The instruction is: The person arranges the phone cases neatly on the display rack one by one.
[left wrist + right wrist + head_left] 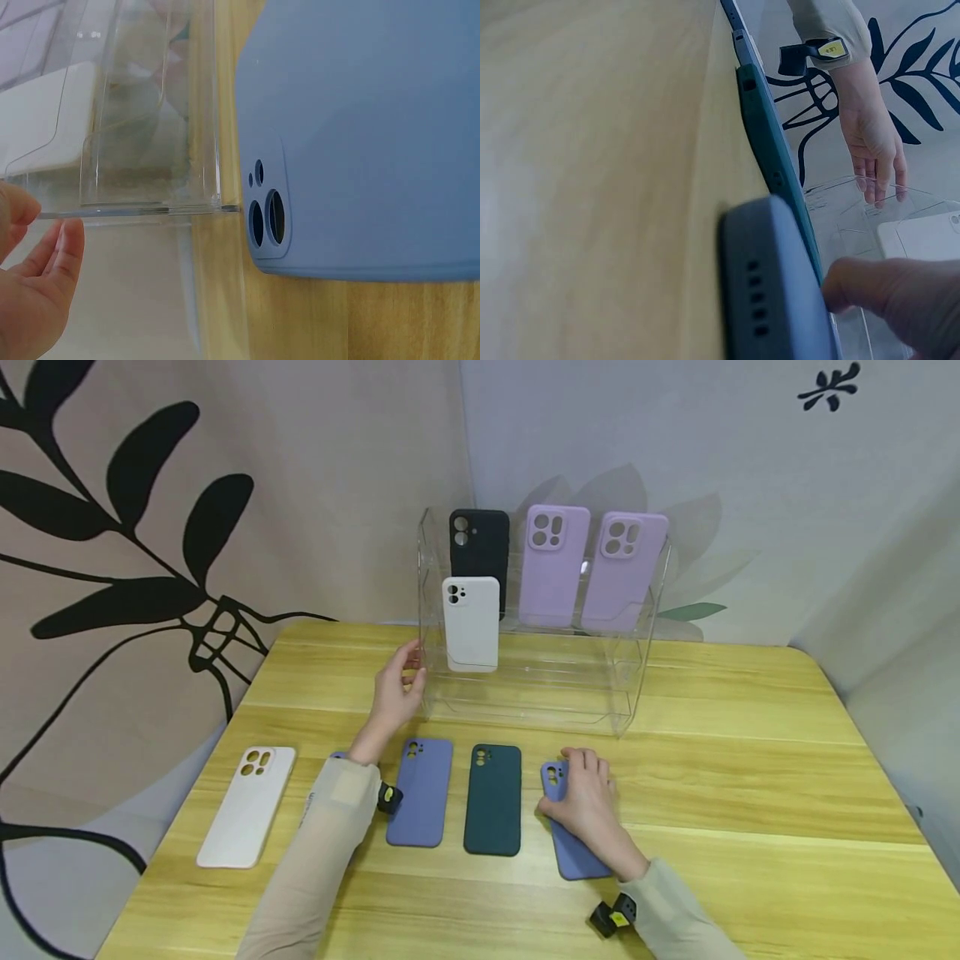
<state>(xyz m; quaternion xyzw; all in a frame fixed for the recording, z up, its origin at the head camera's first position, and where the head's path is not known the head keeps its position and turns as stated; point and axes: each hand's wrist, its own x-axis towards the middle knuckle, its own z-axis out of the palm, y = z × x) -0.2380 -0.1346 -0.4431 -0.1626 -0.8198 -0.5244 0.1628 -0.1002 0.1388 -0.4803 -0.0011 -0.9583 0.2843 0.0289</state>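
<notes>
My left hand (397,689) pinches the left side panel of a clear acrylic display rack (626,685). In the left wrist view the thumb and fingers lie on either side of the panel's edge. A blue-purple phone case (573,860) on the table at right is gripped by my right hand (592,806), thumb along its left side and fingers over its upper right. Left of it lie a dark green case (492,802) and another blue-purple case (420,793). My left sleeve hides most of a further blue-purple case (339,754).
On the rack stand a black case (480,539), a white case (472,627) in front of it, and two lilac cases, one left (555,577) and one right (626,577). Another white case (247,810) lies at the table's left. A wall rises behind the rack.
</notes>
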